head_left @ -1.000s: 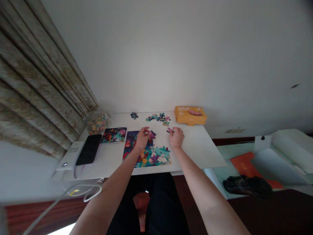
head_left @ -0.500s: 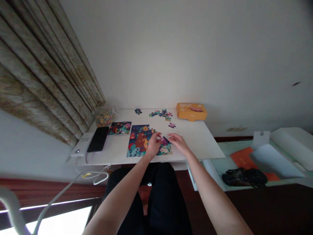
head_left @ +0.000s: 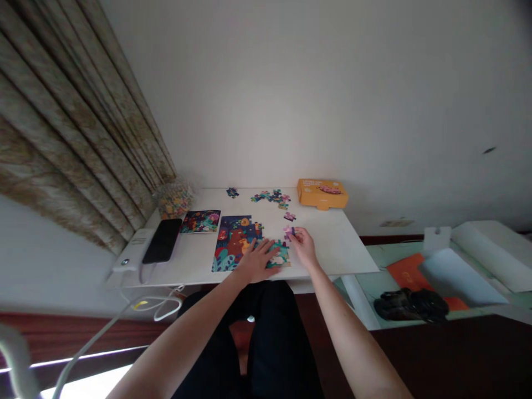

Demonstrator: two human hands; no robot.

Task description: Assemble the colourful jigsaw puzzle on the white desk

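A partly joined jigsaw puzzle (head_left: 233, 244) lies near the front edge of the white table, showing a bear and a white rabbit. My left hand (head_left: 256, 260) rests flat on its lower right part with the fingers spread, covering some of it. Just right of the puzzle, my right hand (head_left: 302, 244) pinches a pink and purple puzzle piece (head_left: 287, 233). Another pink puzzle piece (head_left: 290, 216) lies a little farther back. Several loose puzzle pieces (head_left: 272, 197) are clustered toward the wall, with a small dark group (head_left: 232, 193) to their left.
A picture card (head_left: 201, 221) lies left of the puzzle, beside a black phone (head_left: 163, 241) and a white box (head_left: 132, 252). Behind them stands a clear bag of pieces (head_left: 174, 202). An orange box (head_left: 323, 194) is at the back right. White cables (head_left: 166, 299) hang below the table's left front.
My left hand has moved down and flattened onto the puzzle. My right hand now holds the pink and purple piece to the right, away from the puzzle. The view has shifted slightly.
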